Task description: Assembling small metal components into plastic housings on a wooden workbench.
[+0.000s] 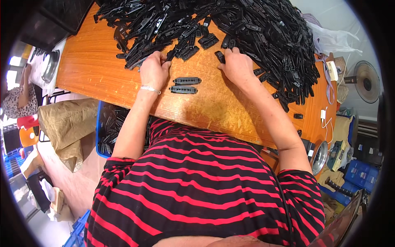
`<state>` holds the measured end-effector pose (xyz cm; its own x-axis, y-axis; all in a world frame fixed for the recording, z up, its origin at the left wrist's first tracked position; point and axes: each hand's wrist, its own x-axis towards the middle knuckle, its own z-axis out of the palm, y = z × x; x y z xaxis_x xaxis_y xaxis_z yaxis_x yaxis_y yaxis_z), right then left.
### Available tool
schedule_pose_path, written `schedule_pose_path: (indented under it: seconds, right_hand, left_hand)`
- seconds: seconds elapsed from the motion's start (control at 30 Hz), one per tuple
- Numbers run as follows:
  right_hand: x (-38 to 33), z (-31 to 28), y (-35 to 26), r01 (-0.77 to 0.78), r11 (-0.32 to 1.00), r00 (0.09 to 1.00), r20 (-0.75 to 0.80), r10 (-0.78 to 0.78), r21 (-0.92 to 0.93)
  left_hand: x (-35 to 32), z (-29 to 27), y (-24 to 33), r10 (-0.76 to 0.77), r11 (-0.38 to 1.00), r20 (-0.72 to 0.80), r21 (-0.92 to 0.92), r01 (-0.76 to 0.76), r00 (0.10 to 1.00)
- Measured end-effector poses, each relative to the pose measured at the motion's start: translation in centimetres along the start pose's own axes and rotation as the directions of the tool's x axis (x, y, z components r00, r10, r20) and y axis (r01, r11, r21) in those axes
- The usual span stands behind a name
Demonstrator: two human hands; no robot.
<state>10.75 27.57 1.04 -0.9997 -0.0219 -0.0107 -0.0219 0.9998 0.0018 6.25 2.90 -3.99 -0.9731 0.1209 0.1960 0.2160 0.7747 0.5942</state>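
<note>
Wearing a black shirt with red stripes, leaning in on the near side of two slotted black strips. Having a blue crate of dark parts to the left of the two strips and nearer, below the edge of a wooden table. Displaying the two strips side by side on the tabletop, one just beyond the other. Reaching just beyond and left of the strips with the left hand, above a thin bracelet, closing thumb and fingertips on a small black piece. Reaching beyond and right of them with the right hand, pinching another black piece between thumb and finger; leaving only a piece's thickness open in either grip. Facing a broad heap of black parts, arcing beyond the two strips and down their right side. Sharing the room with a round fan far right of the strips and a co-worker in a patterned top far left.
</note>
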Motion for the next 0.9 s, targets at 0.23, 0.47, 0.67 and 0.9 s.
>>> schedule_pose_path:
  seconds: [0.23, 0.47, 0.67, 0.9]
  right_hand:
    - [1.7, 1.7, 0.0, 0.121, 0.979, 0.993, -0.012, -0.121, 0.163]
    - [0.9, 0.2, -3.7, 0.020, 0.581, 0.989, 0.069, -0.131, 0.814]
    - [-0.1, 2.3, -4.3, 0.172, 0.608, 0.985, -0.151, -0.087, 0.775]
    - [-0.3, 3.4, -3.1, 0.375, 0.734, 0.927, -0.257, -0.275, 0.566]
  left_hand:
    - [-1.7, -1.4, 0.6, -0.077, 0.990, 0.055, -0.118, 0.083, 0.996]
    - [-2.5, -2.4, -0.2, -0.183, 0.701, 0.282, -0.635, 0.326, 0.942]
    - [-2.5, -2.5, -0.2, -0.184, 0.491, 0.419, -0.744, 0.453, 0.889]
    - [-1.7, -2.3, 0.3, -0.107, 0.467, 0.457, -0.761, 0.450, 0.883]
